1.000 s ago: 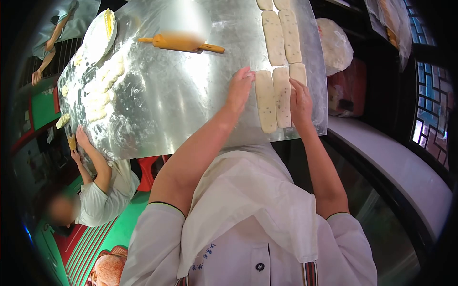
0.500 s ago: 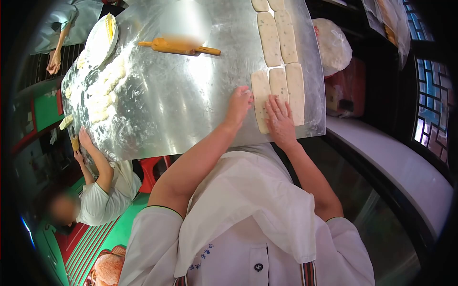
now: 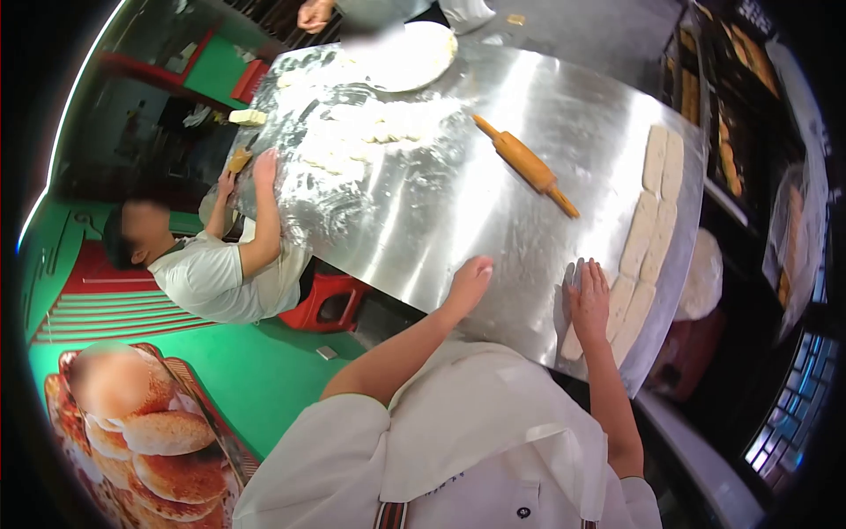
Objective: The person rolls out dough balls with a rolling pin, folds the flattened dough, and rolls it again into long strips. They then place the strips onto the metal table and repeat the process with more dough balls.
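While the flat, empty right hand (image 3: 591, 304) hides dough (image 3: 574, 344), the left (image 3: 471, 286) curls (grip unclear).

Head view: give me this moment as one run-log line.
left hand: loosely curled, over metal table | right hand: fingers extended, at nearest dough strips | rolling pin: on table, untouched

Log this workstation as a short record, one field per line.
Surface: shiny silver metal table
Dough: long, flat, pale dough strips in rows along the table's right side
Left grip: bare hand over the table, holding nothing visible
Right grip: bare hand, fingers extended, at the nearest strips; contact unclear
Tool: yellow-brown wooden rolling pin, lying untouched on the table
Co-worker: person in white short-sleeved top, by the table's left edge
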`<state>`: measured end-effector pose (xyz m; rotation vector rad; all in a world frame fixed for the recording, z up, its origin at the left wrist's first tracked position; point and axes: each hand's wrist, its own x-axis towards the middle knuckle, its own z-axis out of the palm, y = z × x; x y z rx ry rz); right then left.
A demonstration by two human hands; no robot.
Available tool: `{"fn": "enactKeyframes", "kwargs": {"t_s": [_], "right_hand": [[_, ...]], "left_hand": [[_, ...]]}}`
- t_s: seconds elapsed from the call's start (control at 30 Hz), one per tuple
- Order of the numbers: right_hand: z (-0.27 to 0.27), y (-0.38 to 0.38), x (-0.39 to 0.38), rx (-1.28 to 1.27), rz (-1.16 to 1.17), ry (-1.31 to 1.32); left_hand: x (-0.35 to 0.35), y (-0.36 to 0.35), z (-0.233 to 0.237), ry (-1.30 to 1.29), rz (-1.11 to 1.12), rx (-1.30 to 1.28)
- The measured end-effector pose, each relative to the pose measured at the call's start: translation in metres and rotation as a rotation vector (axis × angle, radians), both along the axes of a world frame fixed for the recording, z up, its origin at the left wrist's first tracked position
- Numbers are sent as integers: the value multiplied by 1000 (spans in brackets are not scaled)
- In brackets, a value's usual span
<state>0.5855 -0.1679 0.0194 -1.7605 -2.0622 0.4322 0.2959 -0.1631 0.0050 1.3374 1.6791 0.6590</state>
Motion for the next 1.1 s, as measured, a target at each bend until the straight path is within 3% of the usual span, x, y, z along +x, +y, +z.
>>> {"fn": "enactKeyframes", "kwargs": {"t_s": [0.17,0.33,0.4,0.47,0.57,0.67,0.7,0.8,0.9,1.03,1.1], "right_hand": [[-4,90,-27,0,-22,36],[-5,146,-74,-158,-78,-93],[-6,150,-90,-134,-102,-146],[-13,153,-103,-442,-143,-189],[-26,149,-108,-531,-147,-226],[-51,144,-82,-737,64,-268],[-11,144,-98,-1038,-99,-65],[-13,127,-102,-1143,-191,97],[4,121,-122,-1088,-227,56],[-13,127,-119,-1136,-250,-45],[-15,128,-116,-1128,-248,-51]], "left_hand": [[-82,-27,-2,145,163,270],[-154,-49,2,190,296,273],[-183,-54,-1,235,324,253],[-214,-54,-4,279,351,211],[-245,-59,-12,312,398,347],[-271,-59,0,311,447,330],[-280,-57,-2,318,449,311],[-307,-47,-7,305,490,309],[-342,-38,-12,422,550,308],[-419,-20,-42,644,604,281],[-436,2,-28,734,581,159]]}}
